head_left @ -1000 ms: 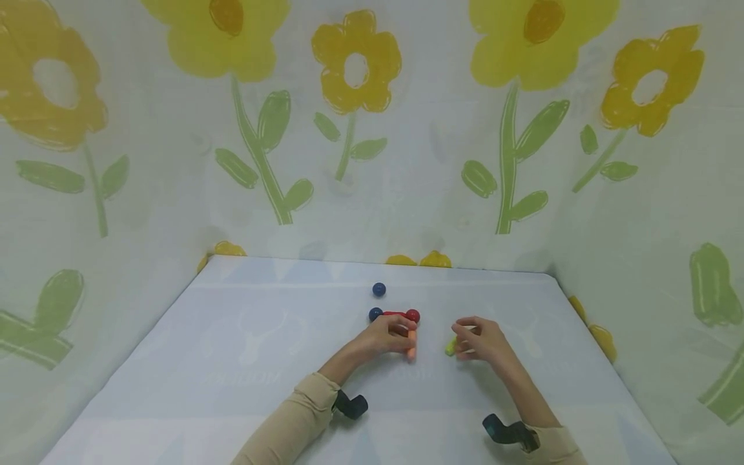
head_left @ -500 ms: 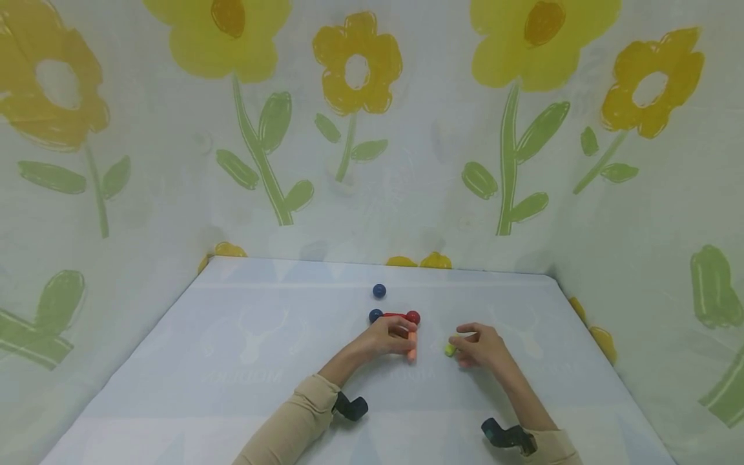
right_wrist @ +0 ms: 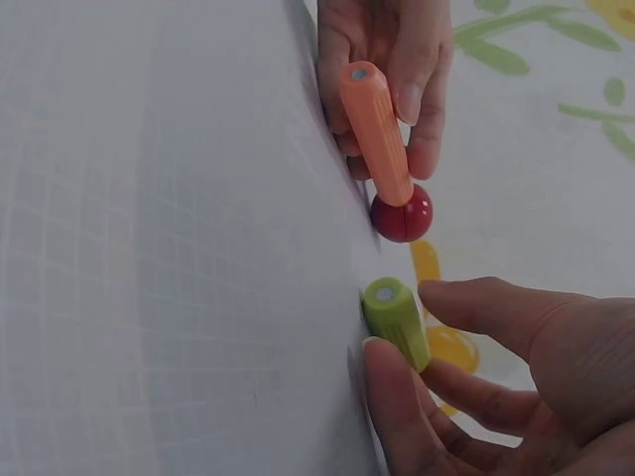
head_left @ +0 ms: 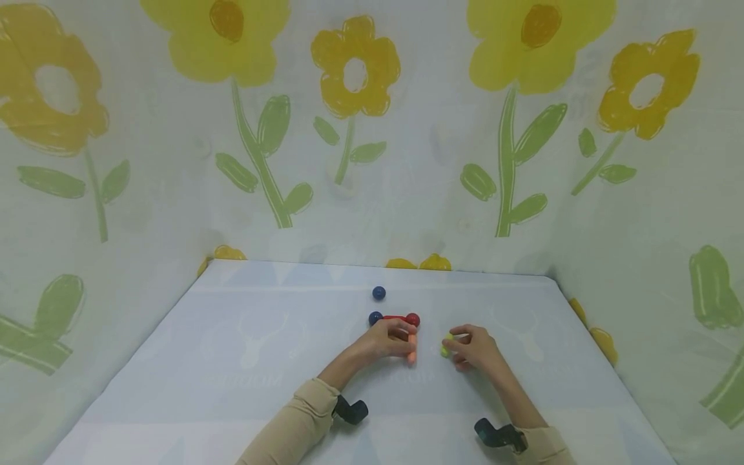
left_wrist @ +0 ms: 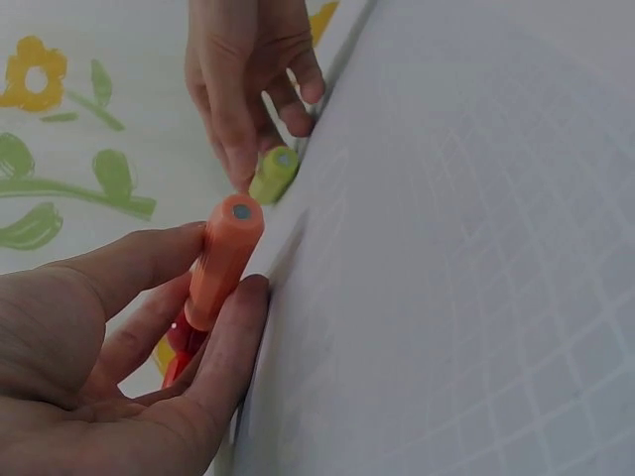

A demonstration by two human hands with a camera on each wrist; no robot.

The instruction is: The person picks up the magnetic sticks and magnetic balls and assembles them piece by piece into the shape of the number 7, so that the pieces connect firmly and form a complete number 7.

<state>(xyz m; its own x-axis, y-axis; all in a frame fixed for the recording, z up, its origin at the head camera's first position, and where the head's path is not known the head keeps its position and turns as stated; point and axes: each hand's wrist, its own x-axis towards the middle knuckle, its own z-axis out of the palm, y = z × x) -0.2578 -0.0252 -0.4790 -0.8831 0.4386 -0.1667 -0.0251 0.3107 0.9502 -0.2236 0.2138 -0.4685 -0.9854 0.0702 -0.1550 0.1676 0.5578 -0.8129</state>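
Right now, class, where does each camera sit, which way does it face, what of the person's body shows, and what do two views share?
Head: on the person's head, facing forward and down over the table; left hand, right hand and sleeves show.
Left wrist: on that wrist, facing the orange stick in the near left hand; right hand beyond.
Right wrist: on that wrist, facing the green stick at the near right hand; left hand beyond.
Shared: both wrist views show both sticks and both hands.
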